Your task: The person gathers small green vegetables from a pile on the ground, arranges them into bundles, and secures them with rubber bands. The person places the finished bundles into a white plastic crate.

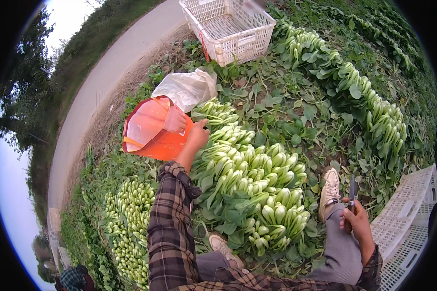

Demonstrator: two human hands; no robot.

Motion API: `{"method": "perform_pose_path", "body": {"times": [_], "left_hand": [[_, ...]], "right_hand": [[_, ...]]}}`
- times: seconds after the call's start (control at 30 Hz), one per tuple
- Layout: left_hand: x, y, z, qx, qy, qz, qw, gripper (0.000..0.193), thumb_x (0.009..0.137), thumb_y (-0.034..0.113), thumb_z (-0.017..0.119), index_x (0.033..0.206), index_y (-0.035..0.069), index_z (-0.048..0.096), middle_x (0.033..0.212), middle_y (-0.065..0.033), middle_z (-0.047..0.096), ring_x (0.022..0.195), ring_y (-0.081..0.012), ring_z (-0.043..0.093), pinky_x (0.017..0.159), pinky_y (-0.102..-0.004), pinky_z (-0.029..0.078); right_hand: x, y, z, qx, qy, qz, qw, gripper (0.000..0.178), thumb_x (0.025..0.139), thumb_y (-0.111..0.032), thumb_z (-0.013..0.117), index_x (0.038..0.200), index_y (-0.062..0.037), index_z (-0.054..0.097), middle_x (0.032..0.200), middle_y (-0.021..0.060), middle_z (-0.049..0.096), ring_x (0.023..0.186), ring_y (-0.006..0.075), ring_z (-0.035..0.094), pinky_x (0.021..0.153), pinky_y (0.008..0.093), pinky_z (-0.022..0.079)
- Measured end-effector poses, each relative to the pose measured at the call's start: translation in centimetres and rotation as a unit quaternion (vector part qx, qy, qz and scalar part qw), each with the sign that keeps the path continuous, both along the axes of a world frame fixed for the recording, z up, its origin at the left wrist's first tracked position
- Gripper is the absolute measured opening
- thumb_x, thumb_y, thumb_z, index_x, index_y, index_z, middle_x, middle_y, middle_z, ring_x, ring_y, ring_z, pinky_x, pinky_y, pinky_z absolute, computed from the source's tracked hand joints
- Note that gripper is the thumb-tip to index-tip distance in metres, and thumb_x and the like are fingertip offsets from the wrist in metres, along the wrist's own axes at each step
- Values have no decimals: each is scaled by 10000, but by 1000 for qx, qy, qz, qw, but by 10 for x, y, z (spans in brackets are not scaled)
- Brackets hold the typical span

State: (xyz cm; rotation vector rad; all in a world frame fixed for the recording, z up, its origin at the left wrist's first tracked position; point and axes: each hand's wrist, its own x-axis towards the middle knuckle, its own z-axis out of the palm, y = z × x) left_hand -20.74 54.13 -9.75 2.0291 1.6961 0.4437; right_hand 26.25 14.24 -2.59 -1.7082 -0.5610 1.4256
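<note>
Holding a knife (352,186) blade-up beside the grey trouser leg (339,250), the right hand (358,222) has its fingers closed on the handle; a careless swing could nick the leg. The left hand (197,137) is between the orange bag (164,149) and the heaped greens (250,167), its grip impossible to tell; pressing there could bruise the stalks. No brand, label or writing is readable.

The crates (245,46) are matt plastic, the knife blade (352,185) metal, the sleeve (172,223) cloth.
</note>
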Motion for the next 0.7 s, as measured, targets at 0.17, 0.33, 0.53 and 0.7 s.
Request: {"method": "perform_pose_path", "body": {"times": [0.17,0.33,0.53,0.7], "left_hand": [[44,106,-53,33,26,8,999,479,793,84,575,1263,11,521,1236,-237,533,1203,-362,473,1034,-398,368],[43,196,-105,55,-2,20,998,505,758,49,559,1263,29,535,1350,-245,435,1278,-350,397,1073,-400,318],[56,267,-146,-30,-179,161,970,543,780,19,575,1318,35,507,1382,-173,434,1163,-280,523,949,-328,449],[51,290,-165,-126,-354,189,907,562,850,-70,494,1395,-12,370,1377,-169,429,1163,-231,515,960,-305,444]], "right_hand": [[15,25,-8,-99,-31,-16,994,412,867,-175,652,1217,-29,491,668,0,539,460,66,505,415,194,404],[33,29,-41,-131,1,-109,985,296,855,-155,659,1086,-42,511,650,16,548,411,67,480,352,189,372],[31,28,-49,-160,2,-178,971,244,872,-151,620,1050,-32,503,637,34,550,352,70,435,304,189,325],[33,19,-55,-143,14,-208,968,288,874,-172,612,1079,-12,488,658,43,546,354,69,424,313,185,333]]}}
